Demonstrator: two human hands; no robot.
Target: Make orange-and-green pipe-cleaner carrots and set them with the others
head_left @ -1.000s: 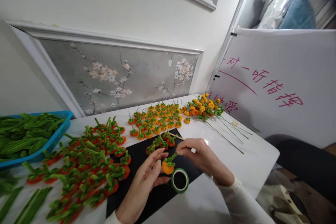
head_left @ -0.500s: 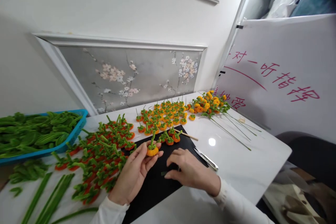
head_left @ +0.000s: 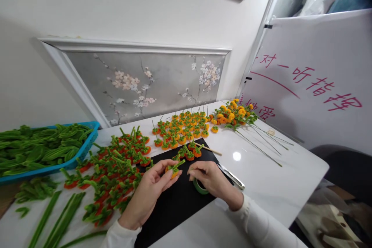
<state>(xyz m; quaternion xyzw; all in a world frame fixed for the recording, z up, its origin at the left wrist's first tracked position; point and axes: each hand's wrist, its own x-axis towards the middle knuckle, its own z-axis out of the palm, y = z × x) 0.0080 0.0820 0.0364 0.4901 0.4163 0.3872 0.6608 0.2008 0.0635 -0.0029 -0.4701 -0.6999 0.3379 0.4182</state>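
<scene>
My left hand (head_left: 148, 195) pinches a small orange pipe-cleaner fruit with a green fuzzy stem (head_left: 174, 168), held over a black mat (head_left: 177, 205). My right hand (head_left: 210, 180) is closed on a roll of green tape (head_left: 199, 187) that rests on the mat's right part. The two hands are a short gap apart. A pile of red-orange fruits with green stems (head_left: 116, 166) lies just left of my left hand.
Rows of small orange fruits (head_left: 181, 130) and yellow-orange flowers on long wire stems (head_left: 232, 114) lie at the back of the white table (head_left: 270, 186). A blue basket of green leaves (head_left: 43, 149) stands far left. Metal scissors (head_left: 231, 176) lie beside my right hand. A whiteboard (head_left: 314, 85) stands right.
The orange fruit passed into my left hand alone, which first lifted it, then lowered it towards the mat. My right hand dropped to the mat and closed on the tape roll.
</scene>
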